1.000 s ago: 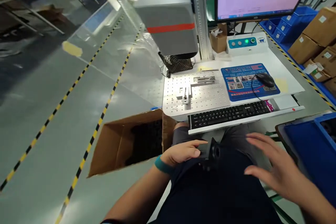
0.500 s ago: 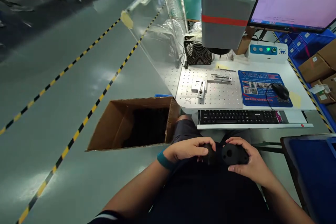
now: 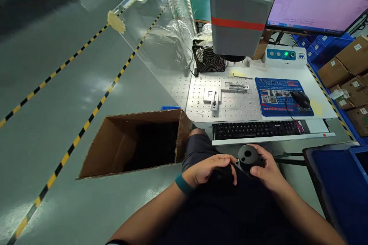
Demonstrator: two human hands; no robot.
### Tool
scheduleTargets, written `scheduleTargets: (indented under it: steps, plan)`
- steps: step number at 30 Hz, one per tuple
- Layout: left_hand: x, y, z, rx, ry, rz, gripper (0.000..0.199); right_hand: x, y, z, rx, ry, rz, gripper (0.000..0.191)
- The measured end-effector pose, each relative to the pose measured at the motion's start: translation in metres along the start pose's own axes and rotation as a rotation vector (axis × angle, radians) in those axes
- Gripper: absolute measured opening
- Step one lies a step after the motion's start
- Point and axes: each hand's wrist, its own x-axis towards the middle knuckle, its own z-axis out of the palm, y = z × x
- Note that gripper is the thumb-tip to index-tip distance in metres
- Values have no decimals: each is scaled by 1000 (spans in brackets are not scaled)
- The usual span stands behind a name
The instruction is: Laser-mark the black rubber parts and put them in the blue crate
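My right hand (image 3: 268, 168) grips a black round part with holes in its flat face (image 3: 249, 154), thumb on the near side and fingers behind. Close beside it, my left hand (image 3: 211, 168), with a teal band at the wrist, is curled around another dark piece (image 3: 222, 174). That piece barely stands out against the dark clothing, so its shape is hard to make out. The left fingertips come near the edge of the round part; whether they touch it I cannot tell. Both hands are above my lap, in front of the keyboard tray.
A cardboard box (image 3: 99, 147) with dark contents stands on the left. Ahead is a perforated metal plate (image 3: 235, 109) with bracket stops, below a grey machine head (image 3: 240, 11). A keyboard (image 3: 258, 129), mouse (image 3: 300, 99) and monitor (image 3: 319, 0) are to the right, near a blue tray (image 3: 330, 176).
The right hand's round part has tilted, its flat face turning upward, and come nearer my left hand. My left fingers have shifted over the dark piece. The camera view has moved slightly.
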Motion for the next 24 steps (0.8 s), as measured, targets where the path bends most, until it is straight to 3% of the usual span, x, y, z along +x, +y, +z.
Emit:
scheduleTargets:
  steps: [2,5,11,15,18,20,24]
  plan:
    - [2,-1,2,-33,-53,-9,57,8,-3,8,-26,-86,-9,58]
    - [0,-3,2,-79,-66,-12,52,18,-6,15,-126,-170,-55,57]
    - [-8,-1,4,-50,223,96,41,29,-7,19,-545,-45,-266,61]
    - [-12,5,6,-9,379,197,37,45,-14,23,-690,-26,-346,55]
    - [-25,5,1,29,385,167,43,75,-23,18,-747,3,-386,49]
    - [-40,-1,-10,21,412,155,44,106,-28,10,-791,98,-381,47]
    - [-69,-36,-47,-177,631,163,41,175,-31,-9,-858,246,-254,52]
